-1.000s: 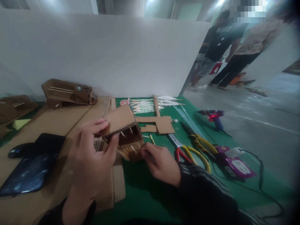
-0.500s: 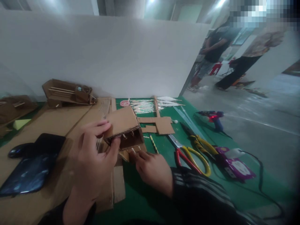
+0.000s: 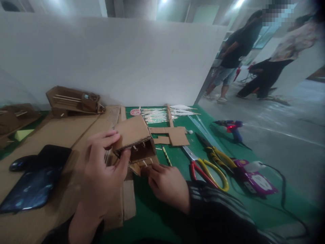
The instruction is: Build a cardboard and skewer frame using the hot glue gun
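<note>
My left hand (image 3: 104,162) grips a small cardboard box (image 3: 133,130) at its left side, fingers on top and thumb at the open front edge. Thin white sticks show inside the opening. Below it, a cardboard flap (image 3: 137,168) carries short stick ends. At that flap my right hand (image 3: 165,181) is closed, fingertips pinched against its lower edge; whether they also hold a stick is hidden. Just right of the box lies a yellow-and-black striped stick (image 3: 166,156). Flat cardboard pieces (image 3: 177,136) rest behind it.
Right of my hands lie scissors (image 3: 203,169), pliers (image 3: 218,156), a purple power strip (image 3: 254,178) and a glue gun (image 3: 232,127). A phone (image 3: 30,186) and a mouse (image 3: 21,163) rest on cardboard at left. Cardboard models (image 3: 73,101) stand behind. Two people (image 3: 238,47) stand beyond the table.
My right hand has shifted very slightly to the right at the flap. My left hand and the box stay in place. The people in the background have changed position.
</note>
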`<state>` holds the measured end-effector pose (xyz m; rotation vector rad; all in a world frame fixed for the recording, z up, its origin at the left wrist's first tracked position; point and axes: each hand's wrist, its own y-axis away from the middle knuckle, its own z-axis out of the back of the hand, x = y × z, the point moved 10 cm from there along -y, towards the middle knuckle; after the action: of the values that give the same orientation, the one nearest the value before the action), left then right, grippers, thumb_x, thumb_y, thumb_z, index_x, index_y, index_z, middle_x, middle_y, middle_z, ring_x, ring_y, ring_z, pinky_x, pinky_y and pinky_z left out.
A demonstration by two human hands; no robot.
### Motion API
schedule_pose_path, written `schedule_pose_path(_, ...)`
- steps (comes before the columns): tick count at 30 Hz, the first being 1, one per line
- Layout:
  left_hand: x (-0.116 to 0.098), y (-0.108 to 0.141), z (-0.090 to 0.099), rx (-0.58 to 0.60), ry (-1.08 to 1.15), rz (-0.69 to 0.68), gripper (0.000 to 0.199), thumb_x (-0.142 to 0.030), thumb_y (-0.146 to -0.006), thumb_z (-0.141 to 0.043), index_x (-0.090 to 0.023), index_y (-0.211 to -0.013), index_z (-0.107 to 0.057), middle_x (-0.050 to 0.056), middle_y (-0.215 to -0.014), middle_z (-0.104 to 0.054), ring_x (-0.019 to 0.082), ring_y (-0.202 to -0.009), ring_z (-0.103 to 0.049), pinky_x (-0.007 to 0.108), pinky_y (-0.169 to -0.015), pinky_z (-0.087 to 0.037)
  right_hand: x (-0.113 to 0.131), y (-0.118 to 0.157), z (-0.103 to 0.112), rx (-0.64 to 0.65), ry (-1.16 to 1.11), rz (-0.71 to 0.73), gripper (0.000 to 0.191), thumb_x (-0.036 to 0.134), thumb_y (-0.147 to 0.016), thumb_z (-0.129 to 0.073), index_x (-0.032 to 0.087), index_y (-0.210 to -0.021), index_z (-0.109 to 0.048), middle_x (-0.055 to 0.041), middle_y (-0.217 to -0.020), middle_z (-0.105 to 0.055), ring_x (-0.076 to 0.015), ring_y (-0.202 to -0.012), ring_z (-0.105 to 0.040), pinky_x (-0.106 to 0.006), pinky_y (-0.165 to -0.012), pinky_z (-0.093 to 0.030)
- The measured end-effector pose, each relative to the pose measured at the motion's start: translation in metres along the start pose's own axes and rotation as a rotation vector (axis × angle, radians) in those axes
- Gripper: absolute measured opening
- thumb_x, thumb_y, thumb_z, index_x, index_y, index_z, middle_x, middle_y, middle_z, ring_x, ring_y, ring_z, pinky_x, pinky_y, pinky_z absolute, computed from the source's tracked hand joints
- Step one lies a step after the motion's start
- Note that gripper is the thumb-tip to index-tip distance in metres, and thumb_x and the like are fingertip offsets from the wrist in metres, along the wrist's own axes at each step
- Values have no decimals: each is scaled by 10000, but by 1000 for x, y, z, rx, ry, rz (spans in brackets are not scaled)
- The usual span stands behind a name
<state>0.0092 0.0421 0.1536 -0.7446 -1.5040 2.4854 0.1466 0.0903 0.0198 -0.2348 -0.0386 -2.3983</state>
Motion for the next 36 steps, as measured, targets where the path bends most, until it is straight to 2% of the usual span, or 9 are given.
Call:
schedule_pose_path(9,-1,0,1,-9,-5,-20,271,-172,-813,-729,-193,-1051,-603,120,-1074,-680,287,-1062,-653,443,-944,-542,-14,0,6,77,-162,-76,240,197,-954,-466,205,-991,-704,-57,-997,-731,-162,-897,-682,-226,-718,-410)
schedule_pose_path(17,-3,0,1,-16,4,-27,270,-167,-816,-723,-219,-1051,-598,102,-1077,-680,287,-1069,-655,457,-953,-542,-21,-1,5,58,-195,-128,230,201,-966,-464,195,-1026,-686,-69,-975,-730,-170,-879,-679,-228,-708,-396)
schedule_pose_path(25,-3,1,0,-8,4,-37,271,-145,-796,-741,-182,-1030,-608,126,-1065,-690,291,-1054,-662,446,-924,-549,-23,-2,4,40,-216,-130,238,204,-954,-468,211,-1094,-660,-54,-1015,-735,-182,-882,-692,-246,-692,-393)
schedule_pose_path(33,-5,0,0,-4,11,-38,269,-142,-801,-735,-173,-1037,-609,137,-1072,-683,291,-1057,-656,458,-940,-547,-21,-1,3,23,-149,-108,432,203,-930,-477,288,-1348,-541,-18,-1089,-745,-208,-860,-720,-275,-642,-380)
schedule_pose_path(36,-5,0,1,-10,17,-38,268,-142,-805,-732,-171,-1040,-607,139,-1072,-677,295,-1067,-651,466,-943,-546,-21,-2,1,20,-81,-120,424,193,-919,-492,270,-1333,-544,-28,-1134,-738,-216,-865,-726,-285,-617,-359)
